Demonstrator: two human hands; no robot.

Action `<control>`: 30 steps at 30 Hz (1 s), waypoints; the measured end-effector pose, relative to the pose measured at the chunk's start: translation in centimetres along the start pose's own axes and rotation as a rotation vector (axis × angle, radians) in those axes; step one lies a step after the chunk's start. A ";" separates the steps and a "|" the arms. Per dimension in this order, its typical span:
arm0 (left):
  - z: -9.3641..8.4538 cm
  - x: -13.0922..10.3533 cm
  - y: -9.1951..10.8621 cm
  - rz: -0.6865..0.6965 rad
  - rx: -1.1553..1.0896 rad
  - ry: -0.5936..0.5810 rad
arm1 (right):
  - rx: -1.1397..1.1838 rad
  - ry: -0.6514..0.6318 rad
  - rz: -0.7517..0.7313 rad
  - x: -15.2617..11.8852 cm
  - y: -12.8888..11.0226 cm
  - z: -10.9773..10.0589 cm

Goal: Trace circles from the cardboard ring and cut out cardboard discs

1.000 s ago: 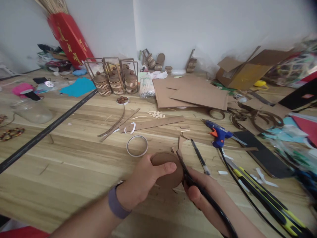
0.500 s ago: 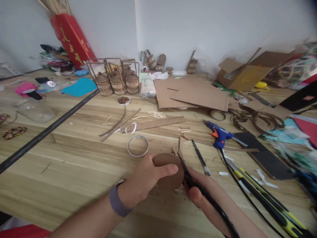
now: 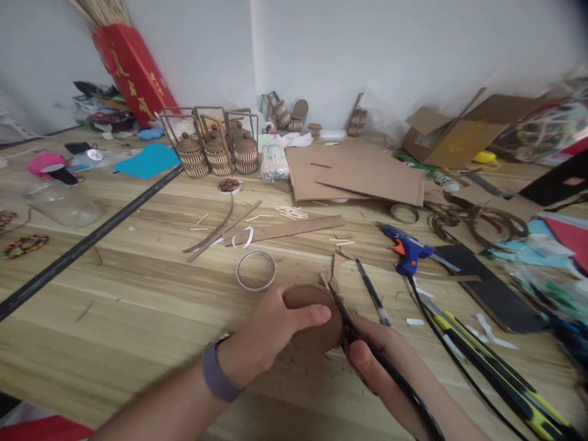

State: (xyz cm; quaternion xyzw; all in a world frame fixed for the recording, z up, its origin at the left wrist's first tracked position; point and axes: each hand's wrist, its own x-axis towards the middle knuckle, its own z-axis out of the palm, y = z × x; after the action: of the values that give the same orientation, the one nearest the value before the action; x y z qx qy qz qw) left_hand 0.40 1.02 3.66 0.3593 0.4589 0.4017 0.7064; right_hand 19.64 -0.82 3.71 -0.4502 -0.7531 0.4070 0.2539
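My left hand is closed around a round brown cardboard disc, its thumb pressed flat on the face and its other fingers hidden beneath. Black-handled scissors are gripped in my right hand. Their blades lie along the disc's right edge, where a thin cardboard offcut sticks up. How far the blades are apart I cannot tell. A roll of tape lies just beyond my left hand, and a black pen lies beyond my right.
A blue glue gun and a yellow-black utility knife lie to the right, near a dark phone-like slab. Cardboard sheets and small lidded baskets stand at the back. Sticks and a cardboard strip lie mid-table.
The scissors and my right hand have shifted very slightly along the disc's edge. My left hand keeps its hold in about the same place.
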 end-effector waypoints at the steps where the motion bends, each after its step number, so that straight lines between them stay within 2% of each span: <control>1: 0.0 0.0 0.0 -0.004 0.007 0.005 | 0.013 -0.008 0.008 0.0 0.1 0.0; 11: -0.1 0.0 0.1 -0.010 0.025 0.005 | 0.053 -0.048 0.030 -0.2 0.4 -0.1; 30: -0.2 -0.2 0.1 0.012 0.039 0.012 | -0.009 -0.027 0.035 -0.3 0.5 -0.2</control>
State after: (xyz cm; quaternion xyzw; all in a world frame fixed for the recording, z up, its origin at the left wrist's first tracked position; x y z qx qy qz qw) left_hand 0.09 0.97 3.76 0.3734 0.4686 0.3990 0.6941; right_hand 20.17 -0.89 3.43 -0.4589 -0.7502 0.4140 0.2348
